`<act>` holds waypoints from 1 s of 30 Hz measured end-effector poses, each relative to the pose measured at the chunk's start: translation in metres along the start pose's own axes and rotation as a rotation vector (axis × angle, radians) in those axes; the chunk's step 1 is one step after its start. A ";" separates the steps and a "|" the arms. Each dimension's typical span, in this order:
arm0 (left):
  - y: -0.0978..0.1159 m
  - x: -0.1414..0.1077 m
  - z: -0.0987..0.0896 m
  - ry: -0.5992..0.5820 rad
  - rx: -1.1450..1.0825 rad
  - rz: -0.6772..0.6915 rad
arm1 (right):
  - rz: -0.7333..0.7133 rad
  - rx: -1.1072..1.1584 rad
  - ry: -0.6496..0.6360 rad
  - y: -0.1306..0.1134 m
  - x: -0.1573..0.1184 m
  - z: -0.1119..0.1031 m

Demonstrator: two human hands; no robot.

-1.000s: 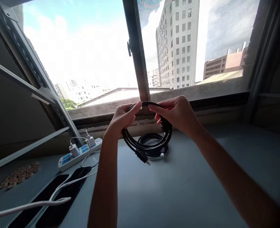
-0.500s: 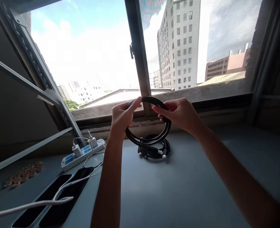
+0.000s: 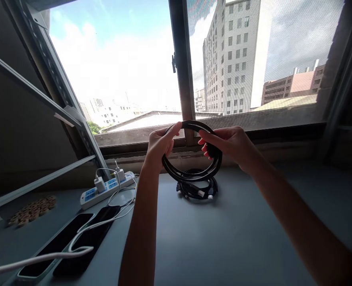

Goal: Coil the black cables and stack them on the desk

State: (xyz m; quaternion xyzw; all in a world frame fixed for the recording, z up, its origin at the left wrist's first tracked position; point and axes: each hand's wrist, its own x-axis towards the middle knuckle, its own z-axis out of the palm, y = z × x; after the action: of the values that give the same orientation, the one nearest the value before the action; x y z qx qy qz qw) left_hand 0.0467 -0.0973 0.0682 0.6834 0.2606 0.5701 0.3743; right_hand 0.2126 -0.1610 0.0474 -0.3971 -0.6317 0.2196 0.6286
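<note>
A black cable [image 3: 190,176] wound into a round coil is held up between my two hands, above the table. My left hand [image 3: 163,145] grips the coil's left side, its thumb lying along the top left of the loops. On the opposite side, my right hand [image 3: 223,143] is closed round the upper right of the coil, thumb in front and fingertips curled behind. Beneath and just beyond the raised coil, a second coil of black cable [image 3: 198,192] lies on the table, with light-coloured plug ends showing. The raised coil overlaps part of it.
A white power strip [image 3: 108,188] with two chargers stands at the left. White cords run from it over two dark phones [image 3: 89,246]. Farther left lie a brown patterned mat [image 3: 32,210] and a metal rack [image 3: 38,178]. A window [image 3: 116,79] rises behind the grey table [image 3: 223,246].
The view has shifted slightly, so the scene sits a little farther right. Both hands keep hold of the coil; the right fingers have shifted a little on it.
</note>
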 end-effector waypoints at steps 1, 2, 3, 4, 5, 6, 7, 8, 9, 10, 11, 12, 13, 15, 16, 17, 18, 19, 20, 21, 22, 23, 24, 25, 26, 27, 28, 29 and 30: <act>0.000 0.000 -0.001 0.040 -0.003 -0.003 | 0.000 0.006 0.033 0.005 0.003 0.000; 0.001 0.000 -0.001 0.082 -0.008 -0.007 | -0.010 -0.011 0.082 0.010 0.006 0.000; 0.002 0.000 -0.002 0.122 -0.015 -0.012 | -0.032 -0.050 0.138 0.014 0.009 0.000; 0.004 0.000 -0.003 0.156 -0.024 -0.014 | -0.058 -0.103 0.184 0.017 0.011 0.000; 0.005 -0.001 -0.003 0.184 -0.032 -0.014 | -0.082 -0.156 0.210 0.020 0.013 -0.001; 0.006 -0.001 -0.004 0.205 -0.037 -0.014 | -0.099 -0.205 0.219 0.021 0.013 -0.001; 0.006 -0.001 -0.004 0.220 -0.039 -0.014 | -0.108 -0.245 0.221 0.022 0.013 -0.002; 0.007 -0.001 -0.003 0.235 -0.037 -0.016 | -0.112 -0.277 0.220 0.022 0.013 -0.002; 0.006 -0.001 -0.003 0.247 -0.033 -0.022 | -0.115 -0.306 0.219 0.021 0.012 -0.002; 0.006 -0.001 -0.002 0.254 -0.030 -0.030 | -0.120 -0.336 0.221 0.021 0.011 -0.002; 0.005 -0.001 -0.002 0.254 -0.030 -0.036 | -0.125 -0.361 0.223 0.020 0.011 -0.003; 0.004 0.000 -0.001 0.245 -0.032 -0.039 | -0.128 -0.374 0.216 0.019 0.010 -0.003; 0.003 0.000 -0.001 0.230 -0.033 -0.040 | -0.125 -0.375 0.201 0.018 0.010 -0.004; 0.000 0.001 -0.002 0.191 -0.032 -0.040 | -0.111 -0.361 0.173 0.017 0.009 -0.006; -0.002 0.002 -0.002 0.176 -0.031 -0.039 | -0.105 -0.351 0.164 0.017 0.009 -0.007; -0.003 0.002 -0.003 0.163 -0.029 -0.039 | -0.100 -0.342 0.152 0.016 0.008 -0.007; -0.004 0.003 -0.004 0.153 -0.029 -0.039 | -0.097 -0.338 0.141 0.015 0.008 -0.008; -0.005 0.003 -0.005 0.143 -0.034 -0.039 | -0.092 -0.337 0.129 0.014 0.007 -0.009; -0.005 0.003 -0.005 0.134 -0.044 -0.039 | -0.086 -0.339 0.117 0.013 0.007 -0.009; -0.005 0.003 -0.006 0.125 -0.059 -0.039 | -0.080 -0.342 0.105 0.012 0.006 -0.009; -0.003 0.003 -0.006 0.115 -0.076 -0.043 | -0.074 -0.347 0.093 0.011 0.005 -0.009; 0.000 0.002 -0.005 0.106 -0.090 -0.048 | -0.071 -0.349 0.084 0.011 0.005 -0.010; 0.003 0.000 -0.004 0.102 -0.094 -0.053 | -0.074 -0.349 0.079 0.011 0.005 -0.010; 0.008 -0.003 -0.003 0.106 -0.085 -0.060 | -0.082 -0.346 0.078 0.013 0.006 -0.009; 0.014 -0.006 -0.001 0.118 -0.061 -0.066 | -0.093 -0.338 0.079 0.014 0.007 -0.009; 0.020 -0.010 0.001 0.134 -0.029 -0.067 | -0.102 -0.322 0.077 0.017 0.008 -0.009; 0.026 -0.014 0.004 0.150 0.008 -0.063 | -0.107 -0.298 0.072 0.019 0.009 -0.008; 0.031 -0.018 0.006 0.163 0.040 -0.054 | -0.108 -0.268 0.061 0.021 0.011 -0.007; 0.036 -0.021 0.008 0.164 0.062 -0.042 | -0.102 -0.230 0.046 0.023 0.012 -0.005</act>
State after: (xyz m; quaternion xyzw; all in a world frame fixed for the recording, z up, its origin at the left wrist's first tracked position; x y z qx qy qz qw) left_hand 0.0471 -0.1367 0.0845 0.6401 0.3223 0.6076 0.3424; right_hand 0.2241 -0.1398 0.0377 -0.4390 -0.6575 0.1044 0.6034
